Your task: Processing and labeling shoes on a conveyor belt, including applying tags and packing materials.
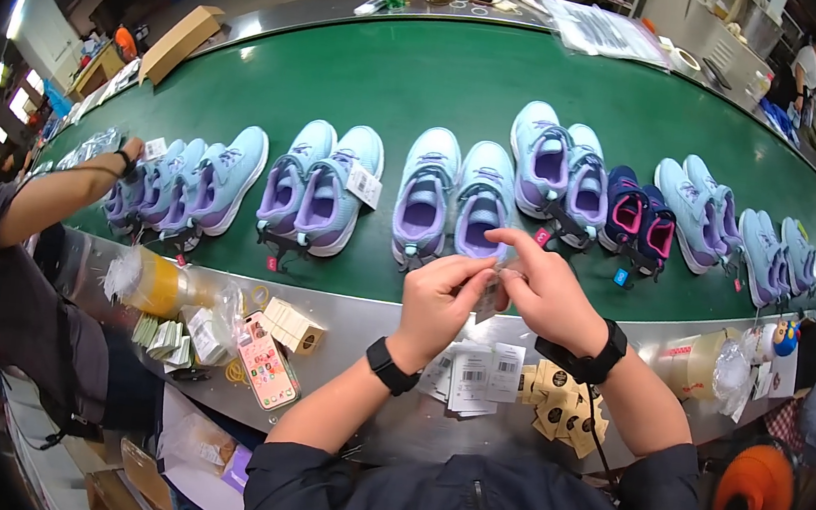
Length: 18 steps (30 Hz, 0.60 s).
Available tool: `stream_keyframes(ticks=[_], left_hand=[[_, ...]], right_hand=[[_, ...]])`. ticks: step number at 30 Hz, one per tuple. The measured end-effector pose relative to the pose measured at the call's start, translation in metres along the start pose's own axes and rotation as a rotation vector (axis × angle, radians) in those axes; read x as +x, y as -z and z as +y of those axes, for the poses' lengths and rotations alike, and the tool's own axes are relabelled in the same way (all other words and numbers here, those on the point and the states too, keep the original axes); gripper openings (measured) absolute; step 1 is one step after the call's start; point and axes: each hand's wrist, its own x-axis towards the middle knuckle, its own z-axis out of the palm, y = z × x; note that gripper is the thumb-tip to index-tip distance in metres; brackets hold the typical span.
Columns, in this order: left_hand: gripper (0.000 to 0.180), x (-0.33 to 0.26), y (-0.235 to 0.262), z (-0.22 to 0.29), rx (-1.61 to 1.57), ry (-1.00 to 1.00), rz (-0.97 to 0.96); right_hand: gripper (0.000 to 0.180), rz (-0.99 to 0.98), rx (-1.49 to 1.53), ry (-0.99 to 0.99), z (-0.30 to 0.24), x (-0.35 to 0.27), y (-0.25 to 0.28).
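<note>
My left hand (438, 299) and my right hand (550, 291) meet above the metal ledge (360, 320), both pinching a small paper tag (489, 298) between the fingertips. Just beyond them a pair of light blue shoes with purple lining (454, 200) stands on the green conveyor belt (407, 84). Under my wrists lie white barcode labels (473, 375) and a heap of tan card tags (562, 404). Each wrist wears a black band.
Several more pairs of blue, purple and navy shoes line the belt to both sides. A phone (267, 360), a small tan box (294, 328) and a tape roll (158, 282) lie on the ledge at left. A co-worker's arm (63, 191) reaches toward the leftmost shoes.
</note>
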Motion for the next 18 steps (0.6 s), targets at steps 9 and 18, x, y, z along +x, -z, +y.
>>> stream_keyframes(ticks=[9,18], left_hand=[[0.014,-0.001,-0.005,0.000,0.033,-0.012,0.022],[0.020,-0.001,-0.011,-0.004,-0.488,0.445,-0.048]], right_hand=[[0.036,0.030,-0.160,0.107,0.013,0.000,0.000],[0.033,0.043,-0.111,0.066,0.016,-0.001,0.005]])
